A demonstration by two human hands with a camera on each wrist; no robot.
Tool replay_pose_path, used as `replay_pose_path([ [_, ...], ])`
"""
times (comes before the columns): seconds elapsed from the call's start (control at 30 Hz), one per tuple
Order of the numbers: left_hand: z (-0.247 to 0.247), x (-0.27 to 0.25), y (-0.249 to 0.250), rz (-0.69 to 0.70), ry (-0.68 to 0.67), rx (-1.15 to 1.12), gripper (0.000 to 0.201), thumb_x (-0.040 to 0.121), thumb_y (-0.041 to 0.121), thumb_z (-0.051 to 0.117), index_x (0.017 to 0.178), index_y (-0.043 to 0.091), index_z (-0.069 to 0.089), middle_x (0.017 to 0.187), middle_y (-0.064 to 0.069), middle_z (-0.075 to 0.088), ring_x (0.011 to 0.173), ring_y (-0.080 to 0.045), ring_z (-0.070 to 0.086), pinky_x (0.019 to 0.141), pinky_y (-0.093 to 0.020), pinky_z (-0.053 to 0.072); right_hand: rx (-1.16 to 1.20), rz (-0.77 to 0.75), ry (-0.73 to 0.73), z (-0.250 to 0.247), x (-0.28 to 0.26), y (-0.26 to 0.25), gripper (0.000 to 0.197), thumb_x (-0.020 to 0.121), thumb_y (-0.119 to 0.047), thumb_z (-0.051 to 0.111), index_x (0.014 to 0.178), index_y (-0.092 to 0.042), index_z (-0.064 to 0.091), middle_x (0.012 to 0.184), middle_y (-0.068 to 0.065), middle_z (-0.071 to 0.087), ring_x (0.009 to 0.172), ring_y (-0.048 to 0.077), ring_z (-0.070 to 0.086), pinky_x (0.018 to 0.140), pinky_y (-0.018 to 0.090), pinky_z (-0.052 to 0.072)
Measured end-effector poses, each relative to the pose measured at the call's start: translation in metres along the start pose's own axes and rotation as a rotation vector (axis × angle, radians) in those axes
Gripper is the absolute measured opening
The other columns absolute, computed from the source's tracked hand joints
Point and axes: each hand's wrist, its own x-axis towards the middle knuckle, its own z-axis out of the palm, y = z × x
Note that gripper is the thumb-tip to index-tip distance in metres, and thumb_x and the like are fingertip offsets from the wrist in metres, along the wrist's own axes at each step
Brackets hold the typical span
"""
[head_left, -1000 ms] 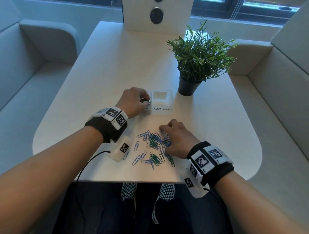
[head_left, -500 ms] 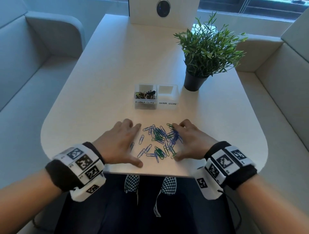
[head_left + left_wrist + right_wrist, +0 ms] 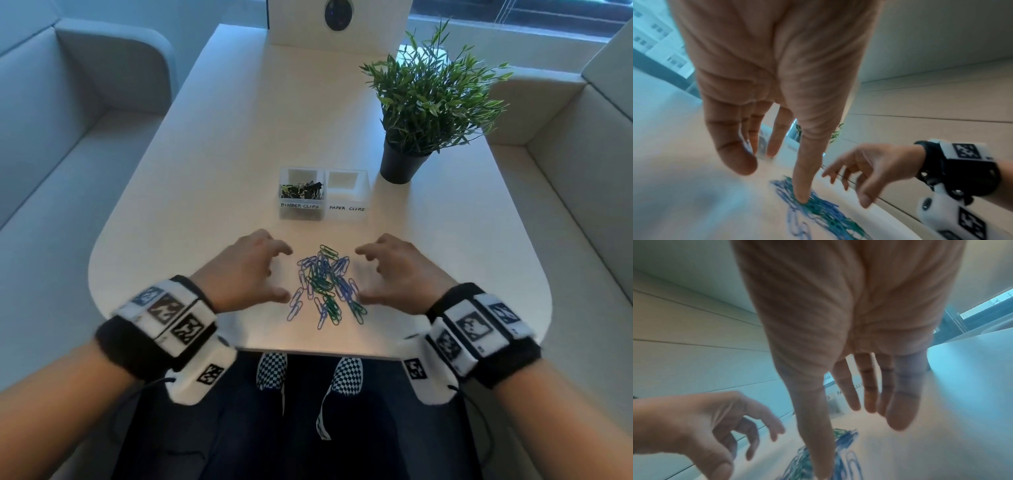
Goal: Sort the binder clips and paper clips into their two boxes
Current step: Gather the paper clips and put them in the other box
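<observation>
Blue and green wire paper clips (image 3: pixel 324 282) are lying heaped on the white table (image 3: pixel 219 144). The left hand (image 3: pixel 245 270) and right hand (image 3: pixel 399 274) are flanking the heap, fingers spread and loosely curved, pinching nothing.

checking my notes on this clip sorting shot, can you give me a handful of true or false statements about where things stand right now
1. The box labelled binder clips holds dark clips. True.
2. The box labelled paper clips is packed with clips. False: it looks empty.
3. The paper clips lie in a pile on the table between the left hand and the right hand. True.
4. The right hand grips a binder clip. False: it holds nothing, fingers loosely curled beside the pile.
5. The potted plant stands left of both boxes. False: it stands to their right.
</observation>
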Motion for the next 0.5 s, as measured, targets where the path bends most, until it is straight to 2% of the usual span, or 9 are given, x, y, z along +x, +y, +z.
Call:
replay_pose_path([
  [0.13,-0.002,-0.024,-0.021,-0.058,-0.069,0.125,0.058,0.066,0.05,0.076,0.116,0.025,0.057,0.102,0.009,0.058,0.078,-0.006,0.053,0.073,-0.02,0.041,0.014,0.021,-0.087,0.018,-0.024,0.006,0.077,0.071,-0.026,0.078,0.138,-0.024,0.039,0.123,0.001,0.049,0.097,0.012,0.045,0.092,0.028,0.045],
  [0.27,0.019,-0.018,-0.005,-0.02,-0.033,-0.03,0.045,0.067,0.043,0.079,0.103,0.023,0.062,0.075,0.012,0.059,0.069,-0.007,0.057,0.068,-0.021,0.045,0.087,0.014,0.028,0.038,-0.017,-0.012,0.05,0.078,-0.013,0.069,0.124,-0.016,0.05,0.111,0.007,0.057,0.095,0.021,0.056,0.088,0.037,0.052],
  [0.37,0.032,-0.003,0.016,0.031,0.039,-0.116,0.029,0.074,0.032,0.076,0.096,0.019,0.064,0.075,0.008,0.062,0.07,-0.01,0.061,0.066,-0.022,0.049,0.118,-0.003,0.11,0.042,-0.002,-0.026,0.037,0.079,-0.009,0.068,0.115,-0.013,0.057,0.104,0.008,0.064,0.09,0.022,0.06,0.085,0.035,0.054],
  [0.43,0.034,0.006,0.026,0.052,0.096,-0.139,0.024,0.077,0.028,0.074,0.094,0.016,0.064,0.08,0.002,0.067,0.073,-0.013,0.063,0.071,-0.027,0.052,0.156,0.008,0.138,0.038,0.005,-0.029,0.038,0.078,-0.008,0.069,0.115,-0.012,0.059,0.105,0.008,0.065,0.091,0.022,0.062,0.087,0.034,0.054],
  [0.5,0.03,0.009,0.028,0.045,0.127,-0.159,0.028,0.076,0.029,0.074,0.098,0.015,0.063,0.086,0.0,0.069,0.075,-0.014,0.063,0.074,-0.03,0.053,0.195,0.027,0.155,0.029,0.007,-0.025,0.046,0.077,-0.011,0.073,0.12,-0.012,0.057,0.103,0.007,0.064,0.09,0.021,0.062,0.086,0.032,0.053],
])
